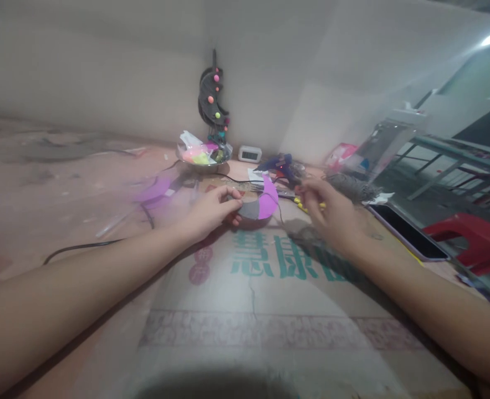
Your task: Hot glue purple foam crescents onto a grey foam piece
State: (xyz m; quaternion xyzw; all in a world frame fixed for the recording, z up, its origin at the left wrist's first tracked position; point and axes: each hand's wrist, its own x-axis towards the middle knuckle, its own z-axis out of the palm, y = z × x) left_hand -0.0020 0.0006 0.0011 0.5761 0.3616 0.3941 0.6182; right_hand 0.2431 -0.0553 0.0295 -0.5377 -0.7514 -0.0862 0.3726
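Note:
My left hand [212,212] is closed on the edge of a round grey and purple craft piece [260,205] that rests on a flattened cardboard sheet [270,310]. My right hand [332,213] hovers just right of that piece, blurred by motion, with its fingers curled near some small yellow bits [307,206]. Whether it holds anything does not show. A blue glue gun [279,164] lies just beyond both hands.
A bowl of coloured pom-poms [203,154] stands by the wall under a dark decorated crescent ornament [212,100]. A small white clock [250,153], a purple felt piece [153,191], black cables [82,246], a phone [409,233] and a red stool [473,238] lie around.

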